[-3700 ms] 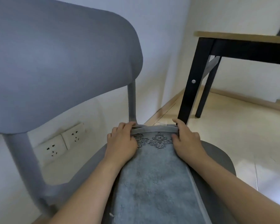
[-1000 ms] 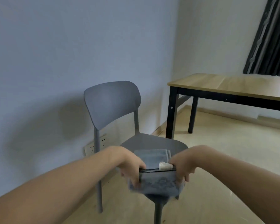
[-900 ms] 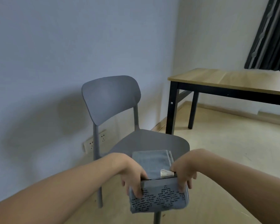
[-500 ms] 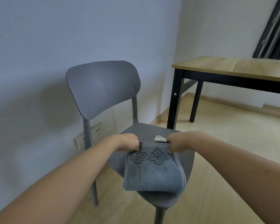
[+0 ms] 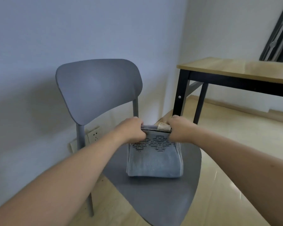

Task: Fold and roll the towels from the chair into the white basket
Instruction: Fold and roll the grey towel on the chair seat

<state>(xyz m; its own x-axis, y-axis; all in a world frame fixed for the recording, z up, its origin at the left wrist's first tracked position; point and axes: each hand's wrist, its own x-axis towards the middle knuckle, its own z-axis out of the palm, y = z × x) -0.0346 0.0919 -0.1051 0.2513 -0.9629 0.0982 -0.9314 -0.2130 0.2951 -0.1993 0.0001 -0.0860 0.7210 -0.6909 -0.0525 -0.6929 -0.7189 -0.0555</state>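
Now, our left hand and right hand, each grip clamped on folded grey-blue towel, atop grey chair

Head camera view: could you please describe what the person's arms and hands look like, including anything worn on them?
Both forearms are bare as far as the frame shows: no sleeves, gloves or watch. The left hand and right hand show no rings or markings, though the fingers are mostly curled out of sight.
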